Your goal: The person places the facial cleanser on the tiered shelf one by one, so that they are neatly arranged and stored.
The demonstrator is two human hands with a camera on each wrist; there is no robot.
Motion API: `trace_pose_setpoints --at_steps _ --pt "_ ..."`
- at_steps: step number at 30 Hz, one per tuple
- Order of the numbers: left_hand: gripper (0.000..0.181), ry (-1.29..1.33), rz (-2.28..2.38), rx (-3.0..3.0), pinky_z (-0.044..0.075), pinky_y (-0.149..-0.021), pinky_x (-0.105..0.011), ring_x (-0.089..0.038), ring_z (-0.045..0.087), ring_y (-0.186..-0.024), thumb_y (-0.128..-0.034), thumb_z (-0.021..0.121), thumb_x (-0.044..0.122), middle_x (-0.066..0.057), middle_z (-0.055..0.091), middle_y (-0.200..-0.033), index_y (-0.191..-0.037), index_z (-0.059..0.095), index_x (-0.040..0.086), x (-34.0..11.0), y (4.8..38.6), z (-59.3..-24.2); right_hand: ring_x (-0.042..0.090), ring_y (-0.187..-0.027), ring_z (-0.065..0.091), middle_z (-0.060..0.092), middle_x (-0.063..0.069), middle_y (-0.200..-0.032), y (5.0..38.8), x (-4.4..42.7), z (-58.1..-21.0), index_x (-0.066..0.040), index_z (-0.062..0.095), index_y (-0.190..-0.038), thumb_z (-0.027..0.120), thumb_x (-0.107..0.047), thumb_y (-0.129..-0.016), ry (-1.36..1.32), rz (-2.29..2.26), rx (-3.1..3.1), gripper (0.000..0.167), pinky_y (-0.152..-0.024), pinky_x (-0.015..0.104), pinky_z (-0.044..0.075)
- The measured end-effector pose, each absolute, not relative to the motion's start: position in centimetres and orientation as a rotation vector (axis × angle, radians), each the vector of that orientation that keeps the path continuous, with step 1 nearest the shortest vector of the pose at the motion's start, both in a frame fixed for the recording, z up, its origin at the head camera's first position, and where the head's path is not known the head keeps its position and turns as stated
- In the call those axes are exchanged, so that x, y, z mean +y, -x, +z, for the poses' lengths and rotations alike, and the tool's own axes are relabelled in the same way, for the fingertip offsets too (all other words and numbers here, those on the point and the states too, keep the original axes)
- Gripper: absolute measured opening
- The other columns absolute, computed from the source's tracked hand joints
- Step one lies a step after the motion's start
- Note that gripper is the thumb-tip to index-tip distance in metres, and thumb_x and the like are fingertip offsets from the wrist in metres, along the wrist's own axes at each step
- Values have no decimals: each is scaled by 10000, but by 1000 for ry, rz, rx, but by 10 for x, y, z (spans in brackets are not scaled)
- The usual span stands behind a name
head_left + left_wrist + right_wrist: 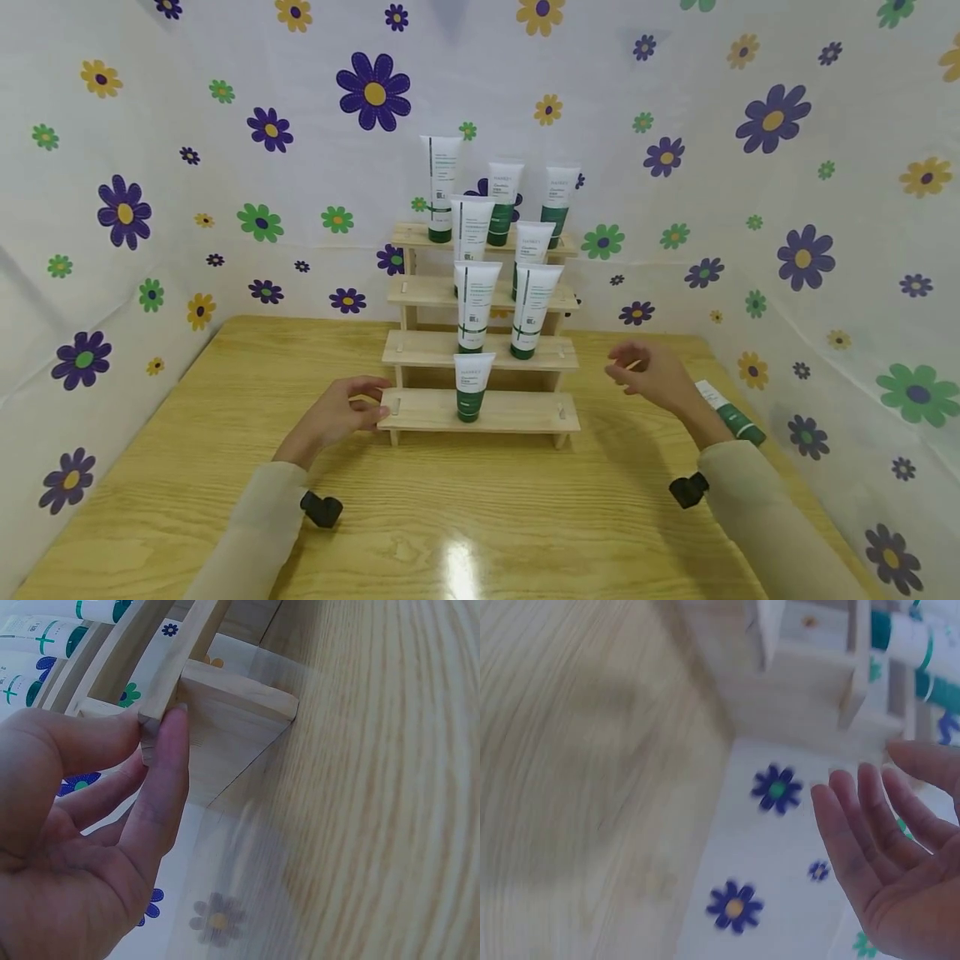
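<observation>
A stepped wooden display rack [435, 408] stands on the table with white-and-green squeeze tubes upright on its tiers. My left hand [341, 414] pinches the left end of the lowest step between thumb and fingers, as the left wrist view also shows around the wooden step [166, 686]. My right hand [651, 377] hovers to the right of the rack, apart from it, fingers loosely bent and holding nothing. On the lowest step is one short tube [471, 387]. Two taller tubes, one left [477, 308] and one right [536, 312], stand on the step above.
Higher up, two tubes stand on the third tier and three, including a tall tube [442, 187], on the top. Another tube [731, 414] lies on the table beyond my right wrist. Flower-printed white sheeting [300, 167] encloses the wood-grain table [420, 517] at the back and sides.
</observation>
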State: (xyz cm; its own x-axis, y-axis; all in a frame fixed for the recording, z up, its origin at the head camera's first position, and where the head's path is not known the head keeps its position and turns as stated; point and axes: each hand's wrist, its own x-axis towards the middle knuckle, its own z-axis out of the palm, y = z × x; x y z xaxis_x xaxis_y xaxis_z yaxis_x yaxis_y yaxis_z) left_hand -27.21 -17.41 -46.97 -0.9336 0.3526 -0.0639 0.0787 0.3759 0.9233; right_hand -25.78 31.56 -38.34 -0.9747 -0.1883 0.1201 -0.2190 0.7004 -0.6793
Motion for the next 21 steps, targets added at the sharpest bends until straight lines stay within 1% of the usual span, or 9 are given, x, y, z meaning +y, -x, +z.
trace_pose_setpoints --at_steps 2,5,8,10,14,21 --pt "485 -360 1581 2395 646 -827 -357 -182 710 -961 -988 682 74 -259 579 -1314 -1445 538 -2 -174 272 -470 182 -807 720 710 255 -1084 260 333 -387 47 651 -1198 671 -188 -1008 -334 1046 -2879 303 -675 318 632" --pt "494 -378 1571 2401 647 -824 -349 -181 711 -966 -987 684 78 -268 575 -1319 -1448 530 -15 -174 272 -469 309 -854 734 709 286 -1073 264 358 -396 71 653 -1190 655 -163 -1011 -311 892 -2900 295 -672 357 621" --pt "502 -389 1575 2394 647 -825 -353 -178 710 -963 -985 687 78 -274 575 -1318 -1449 527 -25 -173 272 -469 428 -944 717 705 308 -1094 266 382 -404 80 631 -1215 646 -165 -1011 -241 777 -2926 319 -726 462 622" --pt "504 -399 1576 2391 648 -822 -353 -175 708 -958 -987 686 80 -274 576 -1314 -1451 523 -30 -173 271 -469 480 -994 693 691 331 -1130 268 396 -407 89 603 -1245 635 -165 -1011 -206 706 -2957 346 -773 535 608" --pt "505 -416 1582 2388 648 -822 -368 -183 706 -954 -991 680 76 -279 575 -1308 -1454 516 -40 -174 271 -468 525 -1015 665 654 382 -1182 268 422 -412 118 550 -1284 608 -149 -1006 -162 573 -3026 389 -809 604 574" --pt "506 -444 1600 2371 649 -826 -391 -200 711 -956 -989 682 75 -288 578 -1309 -1452 516 -43 -174 271 -467 556 -967 656 618 442 -1160 263 457 -416 190 513 -1251 610 -92 -970 -68 474 -3103 409 -781 597 576"
